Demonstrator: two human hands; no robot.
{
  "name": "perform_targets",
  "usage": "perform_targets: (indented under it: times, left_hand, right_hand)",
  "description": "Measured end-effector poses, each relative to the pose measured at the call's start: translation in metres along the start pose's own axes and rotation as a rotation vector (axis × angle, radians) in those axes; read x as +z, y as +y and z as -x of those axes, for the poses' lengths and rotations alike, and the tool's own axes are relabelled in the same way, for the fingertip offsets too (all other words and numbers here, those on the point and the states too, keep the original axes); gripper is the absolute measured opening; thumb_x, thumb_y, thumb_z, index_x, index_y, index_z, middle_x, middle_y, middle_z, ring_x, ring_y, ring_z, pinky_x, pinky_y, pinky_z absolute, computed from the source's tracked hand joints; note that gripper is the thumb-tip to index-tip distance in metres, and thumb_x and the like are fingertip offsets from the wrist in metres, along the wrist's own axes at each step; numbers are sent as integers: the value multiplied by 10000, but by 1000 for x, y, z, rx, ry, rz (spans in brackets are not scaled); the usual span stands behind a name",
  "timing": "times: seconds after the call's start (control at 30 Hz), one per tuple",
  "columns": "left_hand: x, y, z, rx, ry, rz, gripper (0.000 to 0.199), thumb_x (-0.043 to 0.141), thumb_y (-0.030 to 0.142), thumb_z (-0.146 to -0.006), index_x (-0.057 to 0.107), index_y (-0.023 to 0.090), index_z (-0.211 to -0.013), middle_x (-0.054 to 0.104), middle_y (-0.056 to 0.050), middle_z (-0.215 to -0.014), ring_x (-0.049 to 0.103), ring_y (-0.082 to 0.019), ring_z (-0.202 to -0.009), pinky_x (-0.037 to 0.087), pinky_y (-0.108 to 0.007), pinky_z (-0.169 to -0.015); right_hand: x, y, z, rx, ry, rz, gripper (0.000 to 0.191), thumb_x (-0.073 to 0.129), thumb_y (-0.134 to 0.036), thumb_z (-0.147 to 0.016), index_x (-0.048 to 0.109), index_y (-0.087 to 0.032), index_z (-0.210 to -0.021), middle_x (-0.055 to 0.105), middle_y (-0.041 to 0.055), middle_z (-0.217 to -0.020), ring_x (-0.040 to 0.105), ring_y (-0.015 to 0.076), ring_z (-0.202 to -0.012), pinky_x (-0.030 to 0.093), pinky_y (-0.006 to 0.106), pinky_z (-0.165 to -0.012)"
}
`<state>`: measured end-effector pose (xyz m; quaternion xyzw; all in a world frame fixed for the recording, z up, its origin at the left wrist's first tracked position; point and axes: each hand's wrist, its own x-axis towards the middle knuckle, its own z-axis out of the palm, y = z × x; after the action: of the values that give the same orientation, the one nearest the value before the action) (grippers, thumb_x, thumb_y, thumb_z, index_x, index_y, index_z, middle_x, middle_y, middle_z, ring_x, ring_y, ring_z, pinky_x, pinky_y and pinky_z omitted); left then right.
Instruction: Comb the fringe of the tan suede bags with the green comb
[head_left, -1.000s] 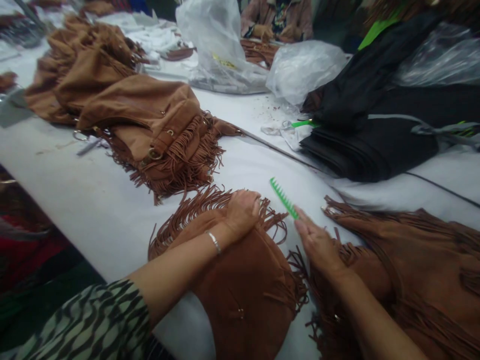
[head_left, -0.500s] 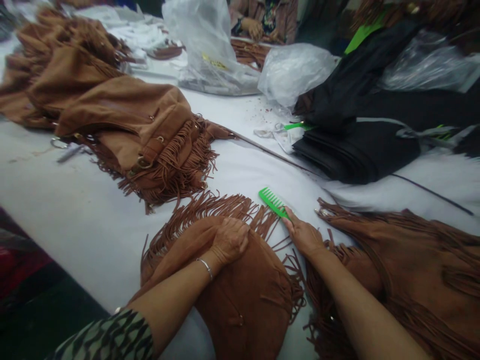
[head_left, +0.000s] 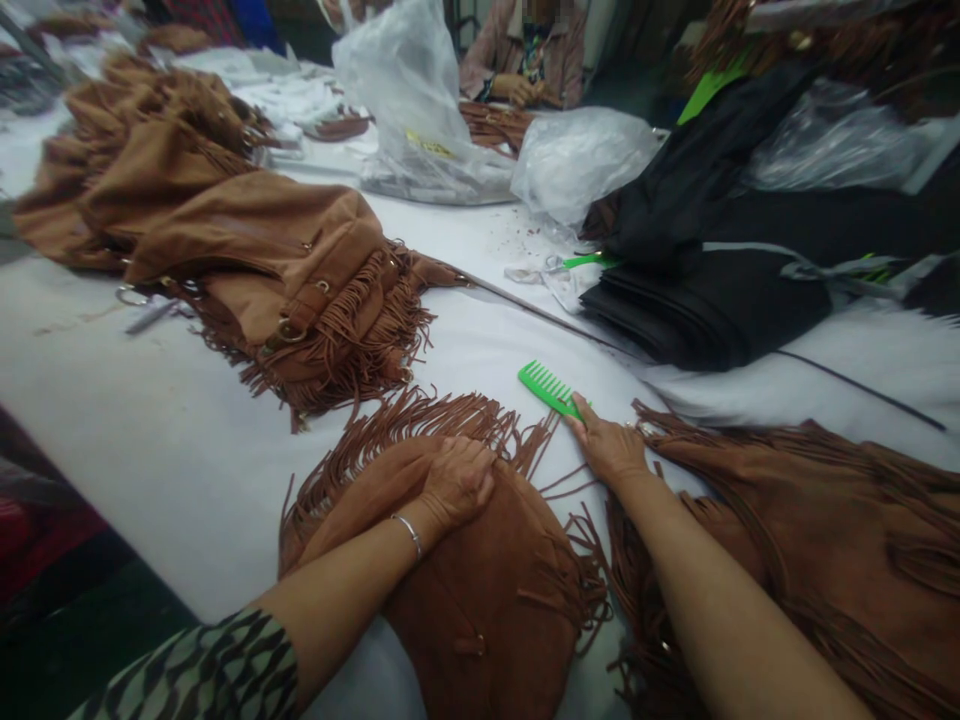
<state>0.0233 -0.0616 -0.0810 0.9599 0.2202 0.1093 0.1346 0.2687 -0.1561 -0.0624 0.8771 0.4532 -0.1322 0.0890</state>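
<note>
A brown suede bag [head_left: 495,570] with a fringe [head_left: 420,415] along its far edge lies in front of me. My left hand [head_left: 461,482] grips the bag's upper edge, its fingers curled on the suede. In my right hand [head_left: 611,445] is a green comb [head_left: 551,388], pinched by the handle. The comb's teeth point up and away, a little beyond the fringe strands at the bag's upper right. Where the left fingertips end in the suede is partly hidden.
Several brown fringed bags [head_left: 262,250] are heaped at the left, and another fringed bag [head_left: 825,530] lies at the right. Black folded fabric [head_left: 712,300] and clear plastic bags [head_left: 585,160] sit beyond. Across the white table [head_left: 150,410] a person [head_left: 521,60] sits.
The comb in my right hand has shifted slightly up and away from the fringe strands. My left hand stays on the bag. The view has tilted up a little.
</note>
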Motion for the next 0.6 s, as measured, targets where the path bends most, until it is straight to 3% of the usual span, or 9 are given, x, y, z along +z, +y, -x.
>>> perform_targets:
  times: [0.1,0.17,0.23,0.3,0.37,0.4,0.43,0.53,0.6]
  left_hand:
    - [-6,6,-12,-88,44,125,154,476,191,-803,604,171,-884,621,-70,-867,528,-224,-894,417,-403,-855]
    - [-11,16,-30,-222,107,307,203,472,172,-796,596,156,-955,630,-83,-941,544,-211,-933,432,-390,-887]
    - [-19,31,-53,-387,98,575,291,471,161,-789,559,139,-1066,629,-81,-955,574,-175,-874,469,-351,-847]
    - [-26,46,-76,-470,-92,901,325,455,196,-809,529,130,-1119,612,-36,-800,561,-122,-636,502,-298,-691]
    - [-31,58,-92,-436,-346,1149,292,396,255,-853,557,121,-1057,538,20,-623,451,-83,-435,468,-255,-536]
    - [-32,62,-96,-408,-401,1198,292,361,270,-870,577,117,-993,500,34,-571,409,-75,-396,445,-239,-496]
    - [-33,65,-98,-398,-396,1200,295,340,271,-877,589,115,-914,478,37,-545,395,-72,-394,432,-227,-485]
    - [-30,63,-89,-385,-218,1075,241,404,243,-853,577,133,-725,504,17,-582,467,-83,-540,459,-214,-593]
    - [-26,56,-78,-305,-153,1000,211,457,238,-835,585,143,-697,565,-1,-673,515,-100,-677,479,-234,-719]
  right_hand:
    - [-1,3,17,-21,43,7,598,208,-527,-944,282,-260,-1475,718,124,-912,682,270,-810,499,380,-718]
    - [-6,5,29,-30,102,23,599,218,-520,-946,271,-252,-1479,718,117,-931,680,261,-800,503,358,-696]
    - [-15,4,40,-45,162,36,595,208,-513,-949,261,-256,-1483,716,109,-953,680,253,-784,505,344,-677]
    - [-24,-1,48,-76,196,51,584,190,-503,-954,255,-268,-1484,712,103,-975,680,250,-756,505,340,-655]
    - [-29,-7,51,-106,207,63,577,189,-492,-957,255,-267,-1484,709,108,-986,679,249,-745,504,340,-648]
    - [-30,-8,50,-122,204,62,573,198,-487,-958,253,-269,-1485,706,110,-995,679,250,-754,505,343,-656]
    - [-30,-7,48,-138,196,56,567,215,-483,-957,252,-276,-1484,704,108,-1008,680,253,-775,506,350,-673]
    - [-29,13,31,-76,120,-11,535,274,-476,-949,350,-294,-1446,711,110,-979,681,274,-816,507,405,-732]
    - [-32,37,19,19,88,-76,553,253,-464,-949,453,-208,-1395,708,170,-934,682,308,-796,501,459,-732]
